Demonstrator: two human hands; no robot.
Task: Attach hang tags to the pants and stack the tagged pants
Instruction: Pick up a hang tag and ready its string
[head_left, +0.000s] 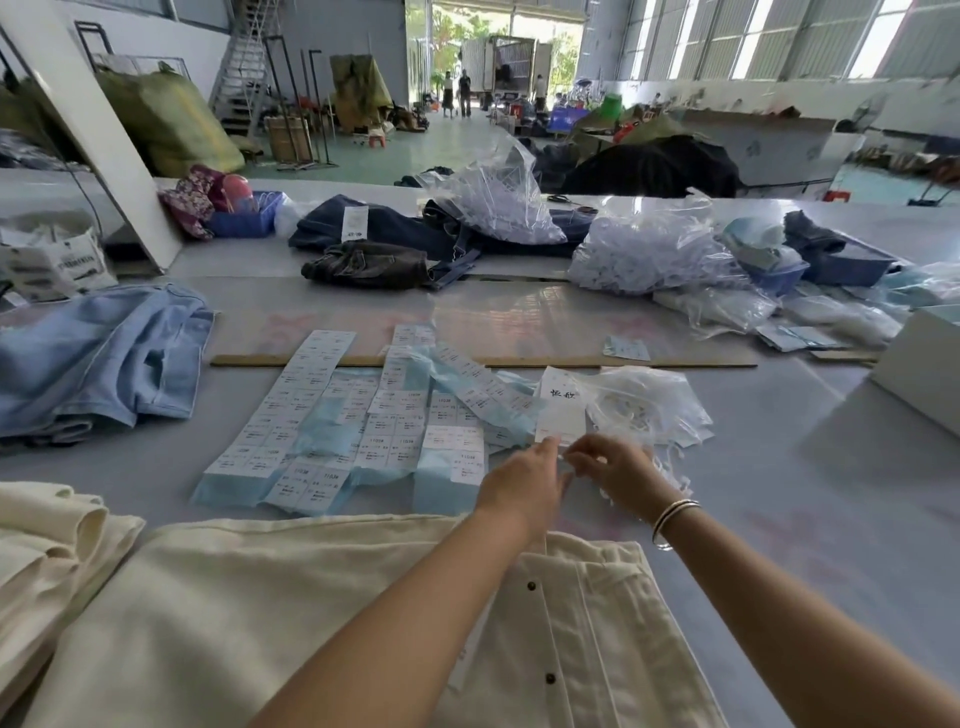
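Right in front, cream pants (291, 613) are lying flat on the grey table (810, 499), button fly showing, with a stack of cream pants (47, 530) sitting just beside them at the near left edge. Both arms are reaching out over the cream fabric. The left hand (522, 480) and right hand (621, 470) are meeting just past the waistband, fingertips pinched narrow together on something small and pale; whether it is a string or a tag edge, I cannot tell. A silver bracelet (670, 519) is riding on the right wrist. Just beyond the fingers a white hang tag (561, 410) is lying on the table, beside a plastic bag of strings (644, 405). To the left, sheets of size stickers (332, 415) are spreading across blue backing. Farther out, light blue jeans (98, 358) are resting at left, dark jeans (395, 234) and clear bags of tags (644, 249) are piling up at the far side.
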